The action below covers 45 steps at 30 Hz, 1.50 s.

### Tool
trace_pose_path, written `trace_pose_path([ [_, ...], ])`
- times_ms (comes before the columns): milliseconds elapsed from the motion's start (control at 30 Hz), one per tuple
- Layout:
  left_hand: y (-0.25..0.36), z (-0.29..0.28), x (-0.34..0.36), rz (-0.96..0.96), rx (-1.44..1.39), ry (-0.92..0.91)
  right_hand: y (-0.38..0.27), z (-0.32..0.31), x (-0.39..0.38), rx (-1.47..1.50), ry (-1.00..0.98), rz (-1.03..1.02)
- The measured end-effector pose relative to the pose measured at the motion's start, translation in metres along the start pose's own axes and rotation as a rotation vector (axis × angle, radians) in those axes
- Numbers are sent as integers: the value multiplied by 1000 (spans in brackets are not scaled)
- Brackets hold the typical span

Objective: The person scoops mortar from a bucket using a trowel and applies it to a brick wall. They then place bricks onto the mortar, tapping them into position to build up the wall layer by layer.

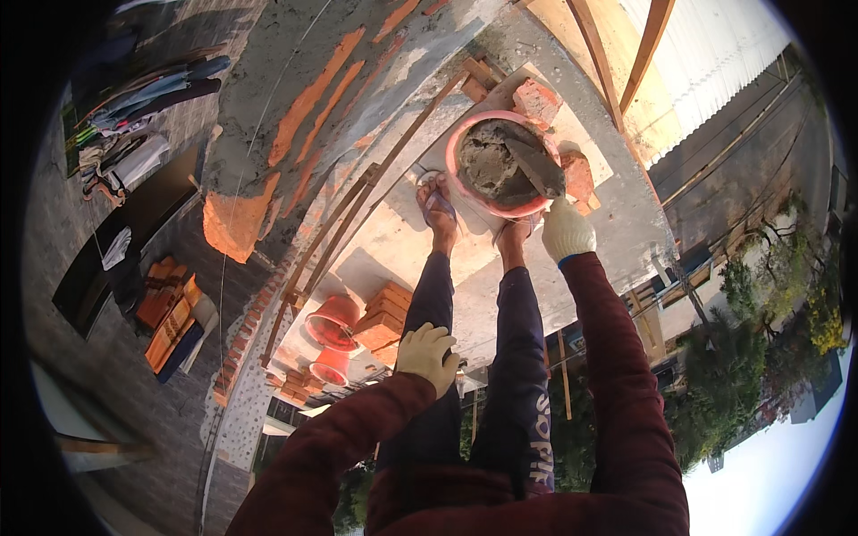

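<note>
Fingers curl closed on your right hand (569,230), gloved in off-white knit and gripping a trowel (534,168); the glove hides the handle, so you see mainly the grey-coated blade, which slants up and leftward from your fist over the right side of the basin; its tip lies against the wet mortar (483,161).

Your left hand (427,357), in a matching glove, is open, its fingers slightly bent; it rests on your left leg (425,308) near the knee and shows nothing in its hold.

Mortar fills much of the round, pinkish-red basin (454,143), which stands just beyond your feet; your left foot (435,201), in a sandal, is beside its lower left, and your right foot (516,234) is partly hidden below its rim; a broken brick (538,101) sits at the basin's upper right, and another brick piece (578,176) lies to its right, near your right hand.

Farther out, a stack of bricks (382,317) stands left of your left leg, with a red tub (332,323) beside it; at upper left rises a wall (255,147), part grey mortar, part bare orange brick; trees (724,375) show at right.
</note>
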<state>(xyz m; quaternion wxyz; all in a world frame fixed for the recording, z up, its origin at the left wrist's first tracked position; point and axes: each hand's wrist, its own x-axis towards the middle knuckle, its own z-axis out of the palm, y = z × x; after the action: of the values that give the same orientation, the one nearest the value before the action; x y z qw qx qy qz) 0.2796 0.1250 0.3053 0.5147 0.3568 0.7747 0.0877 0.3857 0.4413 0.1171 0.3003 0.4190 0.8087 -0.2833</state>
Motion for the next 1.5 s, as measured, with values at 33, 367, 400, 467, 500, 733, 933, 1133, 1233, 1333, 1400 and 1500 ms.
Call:
trace_pose_path([
  [33, 0, 0, 3, 16, -8, -5, 4, 1, 4, -16, -30, 22],
  [367, -1, -2, 2, 18, 14, -18, -12, 74, 25, 284, -207, 6],
  [400, 0, -3, 5, 23, -2, -33, -1, 85, 26, 358, -193, 16],
  [467, 0, -6, 5, 2, -18, -62, -17, 93, 24, 526, -184, 18],
  [500, 1, -6, 4, 1, -15, -56, -26, 92, 31, 588, -163, 60],
  [733, -2, -10, 6, 17, 20, -55, -22, 100, 14, 920, -238, 222],
  [933, 4, -17, 8, 19, 20, -43, 0, 83, -43, 872, -150, 81],
  [1133, -3, -5, -1, 56, 82, 115, -89, -83, -132, 926, -138, -12],
  [1233, -1, -3, 3, 18, 58, 99, -144, -182, -149, 1025, -251, -32],
  [1333, 7, -2, 6, -1, 58, 73, -188, -248, -138, 1215, -365, -146],
  [1400, 9, 6, 6, 4, 44, 78, -213, -268, -123, 1444, -419, -229],
  [1500, 9, 10, 3, -26, 31, 92, -240, -277, -82, 1836, -587, -299],
])
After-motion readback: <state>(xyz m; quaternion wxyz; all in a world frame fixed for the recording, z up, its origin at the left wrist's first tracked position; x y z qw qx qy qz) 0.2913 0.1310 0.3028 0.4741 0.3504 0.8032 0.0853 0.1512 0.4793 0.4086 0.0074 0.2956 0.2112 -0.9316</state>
